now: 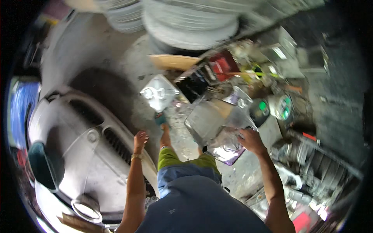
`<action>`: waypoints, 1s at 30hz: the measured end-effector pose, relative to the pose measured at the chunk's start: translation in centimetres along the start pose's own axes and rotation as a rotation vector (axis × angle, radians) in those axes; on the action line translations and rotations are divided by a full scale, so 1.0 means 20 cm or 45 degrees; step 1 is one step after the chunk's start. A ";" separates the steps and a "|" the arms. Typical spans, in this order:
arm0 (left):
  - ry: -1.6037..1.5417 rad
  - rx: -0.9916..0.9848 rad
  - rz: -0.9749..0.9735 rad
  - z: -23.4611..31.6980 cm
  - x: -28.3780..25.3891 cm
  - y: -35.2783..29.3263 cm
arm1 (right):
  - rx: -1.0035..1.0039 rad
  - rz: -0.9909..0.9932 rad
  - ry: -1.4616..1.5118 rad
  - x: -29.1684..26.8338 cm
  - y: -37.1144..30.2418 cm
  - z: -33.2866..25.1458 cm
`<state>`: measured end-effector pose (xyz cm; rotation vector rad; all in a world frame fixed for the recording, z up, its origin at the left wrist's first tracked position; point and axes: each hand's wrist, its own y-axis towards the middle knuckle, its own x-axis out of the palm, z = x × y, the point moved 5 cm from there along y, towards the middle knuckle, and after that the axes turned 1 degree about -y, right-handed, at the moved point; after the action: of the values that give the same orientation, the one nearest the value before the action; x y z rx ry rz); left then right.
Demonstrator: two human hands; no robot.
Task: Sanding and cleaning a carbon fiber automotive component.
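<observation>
My right hand (251, 140) is closed at the upper edge of a shiny, silvery square tin (227, 145) with a purple patch low on its side. Its exact grip is blurred. Behind that tin is a large grey box-like container (206, 120) with a tan patch on top. My left hand (140, 140) hangs free beside the car front (85, 139), holding nothing, its fingers loosely bent and apart. Ahead of my foot, a second silvery square tin (158, 92) stands on the floor.
Stacked pale round objects (190, 27) are at the back. A black open box (192, 85), a red box (223, 66) and a dark round container with a green spot (259, 112) crowd the right. Metal engine-like parts (311, 159) lie at the near right.
</observation>
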<state>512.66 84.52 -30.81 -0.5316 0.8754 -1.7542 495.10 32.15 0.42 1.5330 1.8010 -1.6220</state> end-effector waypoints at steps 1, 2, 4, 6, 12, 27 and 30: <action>0.127 -0.066 0.011 -0.03 0.07 -0.02 | 0.069 -0.056 -0.083 0.08 -0.02 0.14; 0.247 -0.100 -0.002 -0.05 0.25 -0.09 | 0.104 -0.062 -0.140 0.13 -0.06 0.29; 0.335 -0.113 -0.049 -0.11 0.37 -0.17 | 0.109 -0.032 -0.141 0.22 -0.05 0.56; 0.294 -0.157 -0.141 -0.24 0.46 -0.21 | 0.074 0.067 -0.168 0.31 -0.05 0.81; -0.153 -0.130 -0.201 -0.59 0.48 -0.50 | 0.210 -0.010 -0.361 0.35 0.02 1.30; 1.062 0.435 0.003 -0.23 0.92 0.28 | 0.254 0.227 -0.406 0.35 0.42 1.99; 0.924 0.565 0.027 -0.11 0.82 0.51 | 0.281 0.234 -0.342 0.45 0.47 1.84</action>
<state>511.69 68.10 -41.00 0.4360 0.9165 -2.0685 483.42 3.90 -24.00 1.4356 1.3408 -1.8793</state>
